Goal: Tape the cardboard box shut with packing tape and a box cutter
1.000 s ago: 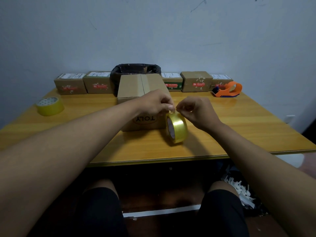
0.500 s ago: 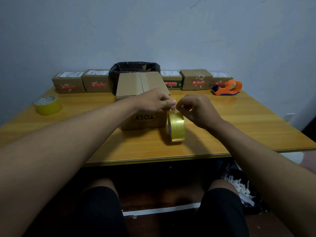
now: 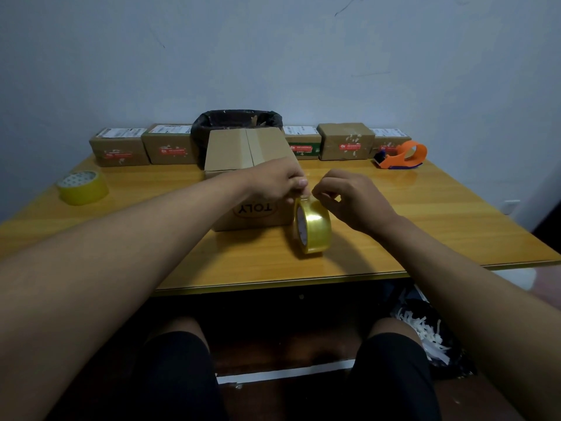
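A brown cardboard box [image 3: 243, 150] with its flaps folded shut and an upside-down oval logo on the near face stands mid-table. Just right of its near corner a roll of clear yellowish packing tape [image 3: 312, 226] stands on edge on the wooden table [image 3: 425, 214]. My left hand [image 3: 276, 180] pinches the top of the roll with thumb and fingers. My right hand [image 3: 349, 199] pinches at the same spot from the right, fingertips on the tape's edge. No box cutter is visible.
A second yellow tape roll [image 3: 82, 186] lies at the far left. An orange tape dispenser [image 3: 400, 154] sits at the back right. Several small parcels [image 3: 346, 141] line the wall, with a black-lined bin [image 3: 236, 121] behind the box. Shredded paper [image 3: 425, 332] lies under the table.
Both hands stay on top of the roll with small finger shifts. The roll has turned slightly, showing more of its outer band. The camera tilted a little.
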